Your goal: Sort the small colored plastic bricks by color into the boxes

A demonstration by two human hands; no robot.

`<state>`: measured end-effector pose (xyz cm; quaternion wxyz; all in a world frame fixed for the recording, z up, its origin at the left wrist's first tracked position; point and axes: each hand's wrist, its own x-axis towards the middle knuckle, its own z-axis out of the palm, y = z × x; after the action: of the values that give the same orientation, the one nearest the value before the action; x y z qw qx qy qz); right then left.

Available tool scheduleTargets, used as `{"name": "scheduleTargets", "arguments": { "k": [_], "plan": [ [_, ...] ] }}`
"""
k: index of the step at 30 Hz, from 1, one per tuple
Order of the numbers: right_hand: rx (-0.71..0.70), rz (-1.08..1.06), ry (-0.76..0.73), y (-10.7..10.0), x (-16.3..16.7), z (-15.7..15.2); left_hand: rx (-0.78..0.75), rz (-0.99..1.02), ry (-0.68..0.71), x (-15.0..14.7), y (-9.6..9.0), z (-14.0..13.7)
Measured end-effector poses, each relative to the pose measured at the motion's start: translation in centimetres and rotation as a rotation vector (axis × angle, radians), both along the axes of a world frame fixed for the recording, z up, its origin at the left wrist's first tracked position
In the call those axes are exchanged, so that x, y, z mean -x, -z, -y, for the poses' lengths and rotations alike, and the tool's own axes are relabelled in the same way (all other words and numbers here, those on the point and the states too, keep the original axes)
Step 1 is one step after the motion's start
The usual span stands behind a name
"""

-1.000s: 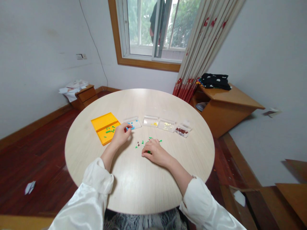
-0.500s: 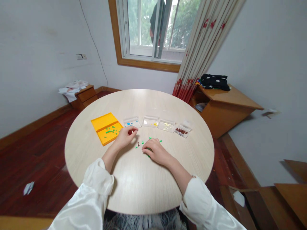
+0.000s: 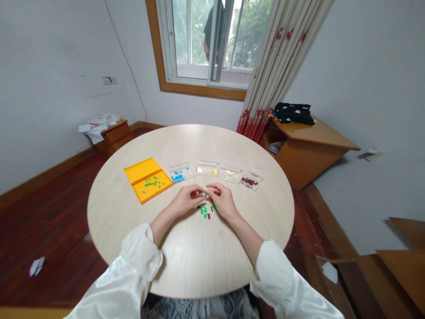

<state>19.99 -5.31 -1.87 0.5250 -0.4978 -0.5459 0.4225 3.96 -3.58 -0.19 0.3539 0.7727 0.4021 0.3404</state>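
My left hand (image 3: pixel 186 199) and my right hand (image 3: pixel 223 201) meet over the middle of the table, fingers curled and fingertips close together. Specks of green and dark show between the fingertips, too small to tell whether they are held or lie behind. Just below, several small green building pieces (image 3: pixel 203 211) and a few brown pieces (image 3: pixel 209 216) lie loose on the tabletop. Left of my hands, an open yellow case (image 3: pixel 152 198) holds more small green pieces (image 3: pixel 153 182).
Beyond my hands stand clear boxes with blue pieces (image 3: pixel 178 177), yellow pieces (image 3: pixel 213 172), pale yellow pieces (image 3: pixel 230 174) and brown pieces (image 3: pixel 249 181). They rest on a round wooden table (image 3: pixel 199 261). A wooden cabinet (image 3: pixel 308 150) stands at the right.
My left hand has moved right, away from the blue box, and my right hand has shifted slightly up and right. They now meet, and the loose pieces below them lie in a tighter cluster.
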Motion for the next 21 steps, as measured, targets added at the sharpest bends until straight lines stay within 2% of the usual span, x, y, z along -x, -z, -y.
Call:
{"name": "scheduleTargets", "arguments": {
  "k": [8,13,16,21],
  "plan": [
    [-0.006,0.004,-0.051,0.0,0.3,0.2,-0.055,0.050,-0.058,0.0,0.6,-0.2],
    [0.003,0.037,-0.052,0.1,0.4,0.1,-0.088,0.028,-0.080,0.2,0.1,-0.3],
    [0.016,0.181,-0.032,-0.1,0.3,0.1,-0.104,0.023,-0.205,0.9,-0.4,-0.8],
    [-0.137,0.634,-0.022,-0.5,0.2,0.5,-0.112,0.010,-0.590,3.6,-1.0,-2.5]
  ]
}}
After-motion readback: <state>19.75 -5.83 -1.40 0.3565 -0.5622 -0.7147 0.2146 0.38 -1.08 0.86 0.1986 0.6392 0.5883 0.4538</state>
